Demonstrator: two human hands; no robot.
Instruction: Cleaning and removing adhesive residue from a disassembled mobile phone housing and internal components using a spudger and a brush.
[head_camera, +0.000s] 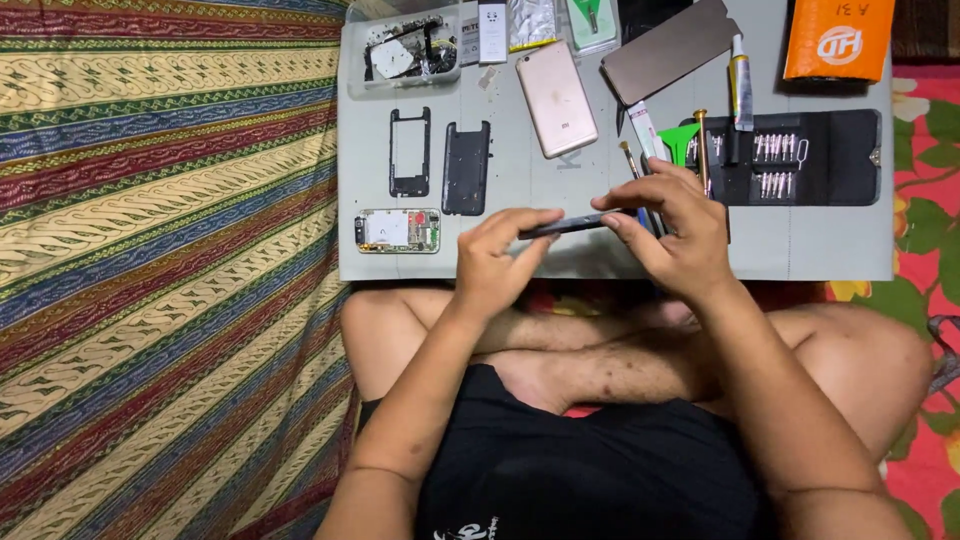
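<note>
Both hands, left hand (495, 258) and right hand (668, 232), pinch my thin dark phone panel (572, 224) edge-on; uneven pressure may bend it, I judge.

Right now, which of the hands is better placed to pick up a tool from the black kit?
The right hand, probably. It holds the thin dark panel beside the black tool kit, while the left hand grips the panel's far end.
</note>
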